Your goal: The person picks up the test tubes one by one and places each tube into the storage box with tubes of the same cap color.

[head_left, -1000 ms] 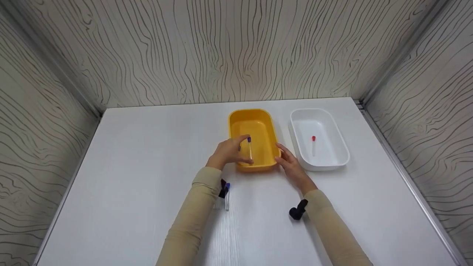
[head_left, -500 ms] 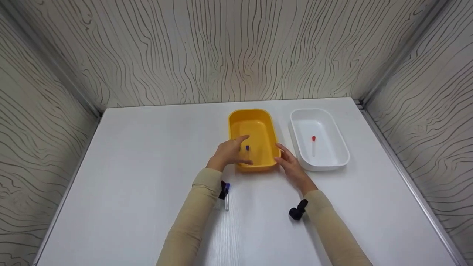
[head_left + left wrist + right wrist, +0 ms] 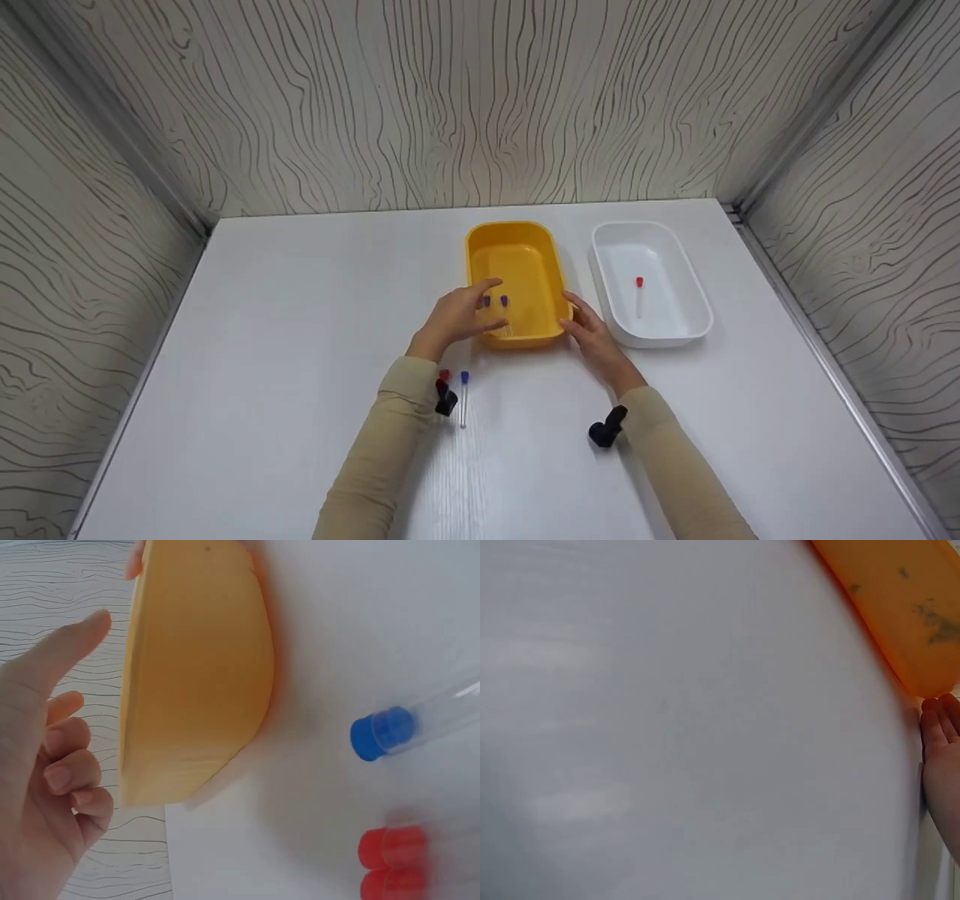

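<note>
My left hand (image 3: pixel 454 313) is over the left side of the yellow tray (image 3: pixel 525 343), thumb and forefinger spread, nothing between them. In the left wrist view its other fingers (image 3: pixel 79 765) curl loosely beside the tray's outer wall. Inside the tray lie two clear tubes, one blue cap (image 3: pixel 504 301) in plain sight and another blue cap (image 3: pixel 487 301) close to my fingers. My right hand (image 3: pixel 596 341) touches the tray's near right corner; the right wrist view shows its straight fingers (image 3: pixel 935 727) against the wall. A blue-capped tube (image 3: pixel 464 401) lies on the table near my left wrist.
Beside that tube, red caps (image 3: pixel 394 847) of two more tubes show, partly hidden by my left wrist in the head view. A white tray (image 3: pixel 660 342) stands right of the yellow one, holding a red-capped tube (image 3: pixel 639 298). Patterned walls (image 3: pixel 480 105) enclose the white table (image 3: pixel 285 337).
A blue-capped tube that spanned the gap between my left thumb and finger has dropped onto the yellow tray's floor. My left hand has drawn slightly left; my right hand stays put.
</note>
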A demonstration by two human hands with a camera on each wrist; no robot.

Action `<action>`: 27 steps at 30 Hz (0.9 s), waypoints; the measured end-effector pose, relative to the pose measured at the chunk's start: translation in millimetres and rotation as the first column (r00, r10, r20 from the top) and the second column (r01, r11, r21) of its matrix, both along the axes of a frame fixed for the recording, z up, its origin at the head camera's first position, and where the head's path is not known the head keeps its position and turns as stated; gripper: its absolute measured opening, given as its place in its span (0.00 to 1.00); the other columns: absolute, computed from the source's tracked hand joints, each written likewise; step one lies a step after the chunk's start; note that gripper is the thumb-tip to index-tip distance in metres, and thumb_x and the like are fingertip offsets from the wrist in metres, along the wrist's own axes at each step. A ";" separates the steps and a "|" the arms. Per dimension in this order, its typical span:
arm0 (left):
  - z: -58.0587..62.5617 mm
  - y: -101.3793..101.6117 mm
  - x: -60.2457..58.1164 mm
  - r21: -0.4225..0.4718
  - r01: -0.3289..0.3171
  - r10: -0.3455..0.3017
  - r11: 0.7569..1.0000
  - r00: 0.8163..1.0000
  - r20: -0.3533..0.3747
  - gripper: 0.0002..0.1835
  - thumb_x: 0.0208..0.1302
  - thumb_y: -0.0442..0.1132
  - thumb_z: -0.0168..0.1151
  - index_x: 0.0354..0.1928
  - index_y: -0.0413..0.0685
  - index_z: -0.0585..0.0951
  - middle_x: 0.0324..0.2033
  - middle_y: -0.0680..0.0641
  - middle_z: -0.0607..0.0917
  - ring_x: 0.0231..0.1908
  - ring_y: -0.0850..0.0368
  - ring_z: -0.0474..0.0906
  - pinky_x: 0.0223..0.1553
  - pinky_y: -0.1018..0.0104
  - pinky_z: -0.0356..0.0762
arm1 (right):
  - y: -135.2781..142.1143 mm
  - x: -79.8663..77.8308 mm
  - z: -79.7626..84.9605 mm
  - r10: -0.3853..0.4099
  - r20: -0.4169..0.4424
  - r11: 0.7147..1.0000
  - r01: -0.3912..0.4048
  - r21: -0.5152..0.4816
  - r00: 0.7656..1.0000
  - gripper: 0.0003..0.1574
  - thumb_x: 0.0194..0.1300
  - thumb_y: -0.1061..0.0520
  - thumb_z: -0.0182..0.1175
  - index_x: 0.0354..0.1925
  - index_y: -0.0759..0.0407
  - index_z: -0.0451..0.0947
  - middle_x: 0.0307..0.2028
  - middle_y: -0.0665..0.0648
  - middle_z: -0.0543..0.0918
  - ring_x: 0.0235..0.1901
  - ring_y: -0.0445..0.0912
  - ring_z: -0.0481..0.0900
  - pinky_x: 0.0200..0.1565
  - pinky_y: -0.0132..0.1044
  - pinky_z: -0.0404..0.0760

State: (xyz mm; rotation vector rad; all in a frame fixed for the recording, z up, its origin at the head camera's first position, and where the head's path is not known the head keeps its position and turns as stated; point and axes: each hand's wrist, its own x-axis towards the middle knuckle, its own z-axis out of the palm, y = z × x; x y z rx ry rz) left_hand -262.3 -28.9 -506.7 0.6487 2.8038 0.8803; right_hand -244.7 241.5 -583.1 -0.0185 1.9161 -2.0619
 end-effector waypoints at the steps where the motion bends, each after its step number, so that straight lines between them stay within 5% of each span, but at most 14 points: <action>1: -0.3 -2.1 2.4 0.009 -0.002 0.002 1.000 1.000 -0.012 0.38 0.57 0.55 0.68 0.67 0.54 0.68 0.42 0.40 0.85 0.40 0.48 0.79 0.49 0.55 0.79 | 0.2 0.0 -0.2 0.000 0.003 1.000 0.000 0.005 1.000 0.37 0.72 0.54 0.52 0.74 0.43 0.51 0.78 0.55 0.45 0.78 0.52 0.43 0.77 0.50 0.39; 9: -5.9 -18.6 27.5 0.060 -0.044 0.040 0.997 0.997 0.070 0.34 0.58 0.53 0.67 0.67 0.58 0.69 0.52 0.40 0.84 0.49 0.46 0.82 0.53 0.54 0.80 | -0.6 2.2 5.3 0.010 0.022 0.999 -0.011 0.034 1.000 0.37 0.73 0.53 0.50 0.74 0.42 0.49 0.78 0.53 0.43 0.78 0.51 0.41 0.77 0.51 0.38; 15: -9.1 -31.3 45.0 0.020 -0.024 0.022 1.000 0.995 0.096 0.35 0.58 0.55 0.67 0.67 0.60 0.70 0.44 0.40 0.84 0.40 0.50 0.77 0.47 0.54 0.78 | -2.4 8.5 21.1 0.040 0.021 0.999 -0.040 0.004 0.999 0.38 0.75 0.57 0.47 0.76 0.47 0.44 0.78 0.58 0.41 0.78 0.52 0.40 0.77 0.50 0.37; 27: -13.1 -46.8 69.1 -0.027 0.024 -0.020 0.999 0.987 0.161 0.39 0.53 0.56 0.71 0.67 0.59 0.69 0.40 0.42 0.82 0.35 0.56 0.71 0.40 0.61 0.74 | 1.3 -0.8 -1.2 0.001 -0.004 1.000 -0.001 0.024 1.000 0.39 0.72 0.53 0.52 0.75 0.45 0.49 0.78 0.59 0.45 0.77 0.53 0.45 0.77 0.51 0.40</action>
